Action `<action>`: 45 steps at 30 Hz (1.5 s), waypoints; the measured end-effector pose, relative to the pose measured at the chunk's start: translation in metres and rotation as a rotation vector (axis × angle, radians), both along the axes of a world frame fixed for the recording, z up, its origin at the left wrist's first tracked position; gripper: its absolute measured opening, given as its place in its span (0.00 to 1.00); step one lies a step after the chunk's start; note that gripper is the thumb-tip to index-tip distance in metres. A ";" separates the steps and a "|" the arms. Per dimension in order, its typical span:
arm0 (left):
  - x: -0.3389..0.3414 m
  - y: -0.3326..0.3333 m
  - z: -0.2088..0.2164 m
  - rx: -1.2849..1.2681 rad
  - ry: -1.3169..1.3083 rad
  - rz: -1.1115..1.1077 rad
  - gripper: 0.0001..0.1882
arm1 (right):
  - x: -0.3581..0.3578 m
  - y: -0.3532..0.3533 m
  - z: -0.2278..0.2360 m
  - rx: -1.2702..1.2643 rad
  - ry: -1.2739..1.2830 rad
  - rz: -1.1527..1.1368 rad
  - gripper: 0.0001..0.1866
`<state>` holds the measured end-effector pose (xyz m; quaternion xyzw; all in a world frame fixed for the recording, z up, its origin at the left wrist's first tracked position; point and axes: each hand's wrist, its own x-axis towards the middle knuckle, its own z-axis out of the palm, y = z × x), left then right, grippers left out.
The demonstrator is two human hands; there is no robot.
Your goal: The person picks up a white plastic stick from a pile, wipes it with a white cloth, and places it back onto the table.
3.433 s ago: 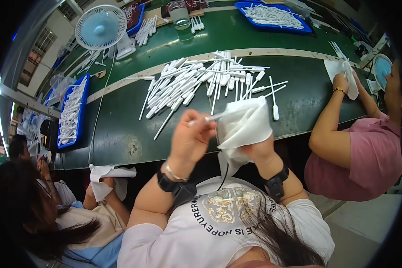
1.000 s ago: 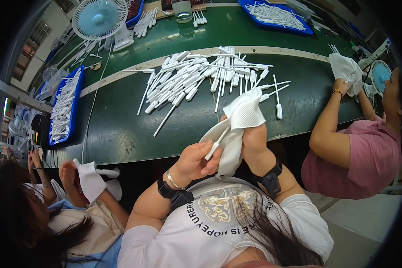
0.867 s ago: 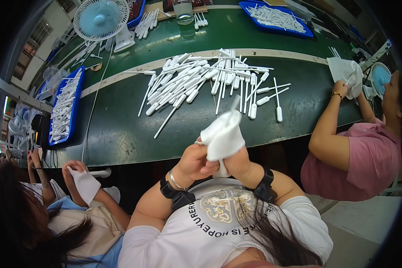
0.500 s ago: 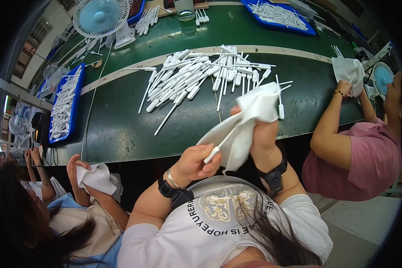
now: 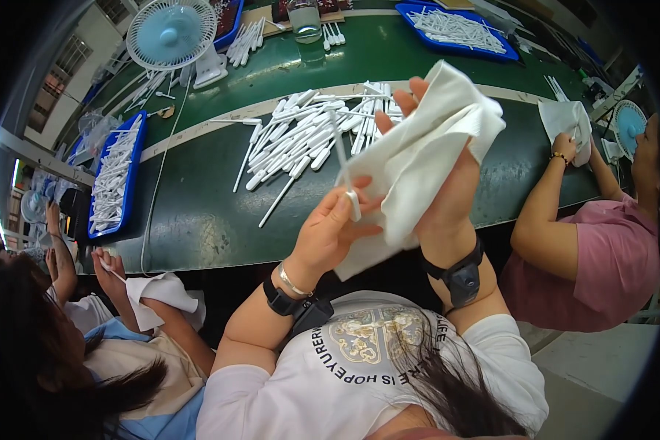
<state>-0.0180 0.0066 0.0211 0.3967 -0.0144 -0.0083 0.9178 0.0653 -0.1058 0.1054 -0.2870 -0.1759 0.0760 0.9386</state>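
Note:
My left hand (image 5: 323, 231) pinches a white plastic stick (image 5: 354, 206) by its thicker handle end. The thin shaft points up and away, smeared by motion. A white cloth (image 5: 436, 147) lies draped over my right hand (image 5: 451, 202), covering most of the palm. Several fingertips stick out past its far left edge, stretched out, while the cloth's lower part hangs down beside my left fingers. Beyond both hands, a loose pile of similar white sticks (image 5: 293, 139) lies on the green table (image 5: 198, 213); the cloth hides the pile's right side.
Blue trays of white sticks stand at the left (image 5: 128, 198) and far right (image 5: 455, 54). A fan (image 5: 170, 33) and a glass jar (image 5: 304, 20) are at the back. Co-workers sit close on both sides, one in a pink shirt (image 5: 587, 257), each with a white cloth.
Both hands have lifted, and the cloth has swung up and opened out. The stick, which lay against the cloth, is now out of it and tilts upward. My right fingers have spread.

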 end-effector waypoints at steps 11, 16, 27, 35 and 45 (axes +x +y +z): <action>-0.010 0.021 -0.006 0.334 -0.362 0.394 0.12 | 0.004 -0.007 -0.085 -0.034 0.071 0.248 0.22; -0.015 0.017 -0.009 0.811 -0.272 0.471 0.12 | -0.020 -0.018 -0.121 -0.542 -0.176 -0.036 0.13; -0.012 0.015 -0.013 0.006 0.101 0.004 0.14 | -0.011 -0.001 -0.109 -0.773 -0.262 -0.015 0.11; -0.007 0.021 -0.012 0.069 0.052 0.155 0.14 | 0.006 0.029 -0.096 -0.639 0.031 0.246 0.13; -0.006 0.019 -0.004 0.609 0.231 0.153 0.07 | -0.016 -0.012 -0.111 -0.377 0.076 0.273 0.14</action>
